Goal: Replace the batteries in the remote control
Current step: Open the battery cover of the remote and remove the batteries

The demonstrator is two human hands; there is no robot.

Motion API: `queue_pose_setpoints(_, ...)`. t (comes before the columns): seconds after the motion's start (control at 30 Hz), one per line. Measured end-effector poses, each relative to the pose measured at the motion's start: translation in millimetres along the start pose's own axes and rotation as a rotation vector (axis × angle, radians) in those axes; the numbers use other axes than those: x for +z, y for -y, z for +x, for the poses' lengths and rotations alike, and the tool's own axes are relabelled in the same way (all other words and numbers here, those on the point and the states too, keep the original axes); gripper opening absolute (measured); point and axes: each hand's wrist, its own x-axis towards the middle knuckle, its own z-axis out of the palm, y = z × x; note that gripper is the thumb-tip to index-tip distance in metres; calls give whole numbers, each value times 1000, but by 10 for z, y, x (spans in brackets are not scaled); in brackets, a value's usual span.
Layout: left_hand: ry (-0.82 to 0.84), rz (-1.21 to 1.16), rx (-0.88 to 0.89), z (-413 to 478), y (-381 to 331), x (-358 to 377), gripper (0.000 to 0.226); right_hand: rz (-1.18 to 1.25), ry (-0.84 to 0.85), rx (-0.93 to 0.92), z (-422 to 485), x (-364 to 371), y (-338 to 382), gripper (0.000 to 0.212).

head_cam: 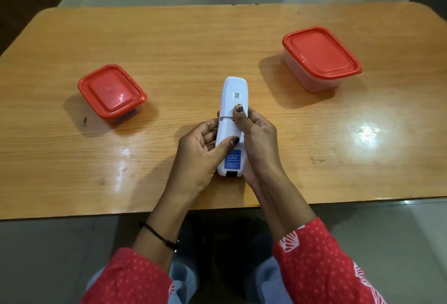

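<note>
A white remote control (234,90) lies back side up at the middle of the wooden table, with a small code label near its far end and a blue sticker near its near end. My left hand (197,156) grips its left side, thumb laid across the battery cover (227,132). My right hand (258,144) holds the right side, and its thumb presses just past the cover's far seam. A thin gap shows at that seam. No batteries are in sight.
A small clear box with a red lid (111,93) stands on the left of the table (169,45). A larger red-lidded box (320,58) stands at the right rear. The table's near edge runs just below my wrists.
</note>
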Motion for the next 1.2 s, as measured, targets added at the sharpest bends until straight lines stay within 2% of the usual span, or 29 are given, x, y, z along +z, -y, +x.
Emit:
queue_pose_setpoints(0.2,-19,-19,-24,-6,-21,-62,52,-1,133,23,10,-36,48,32)
queue_pose_setpoints(0.33,-8,-13,-48,8,-75,-119,44,-90,149,-26,57,-82,67,31)
queue_pose_setpoints(0.47,20,29,-68,1,-90,-192,36,-307,58,-189,107,-163,132,47)
queue_pose_setpoints(0.6,-20,160,6,-25,-75,-138,44,-652,13,-359,103,-159,77,63)
queue_pose_setpoints(0.67,-23,243,53,-53,-96,-100,48,-744,-65,-403,82,-133,60,68)
queue_pose_setpoints(0.8,-70,367,146,-101,-115,-48,49,-693,-134,-441,66,-117,112,52)
queue_pose_setpoints(0.9,-111,414,217,-111,-134,-22,51,-607,-80,-476,53,-115,164,40)
queue_pose_setpoints(1.0,-151,418,235,-74,-147,-71,52,-514,-21,-502,43,-129,202,40)
queue_pose_setpoints(1.1,-150,281,155,-33,-141,-150,49,-363,51,-415,60,-143,201,50)
queue_pose_setpoints(1.2,-151,102,62,-6,-117,-187,44,-341,-4,-369,111,-154,178,56)
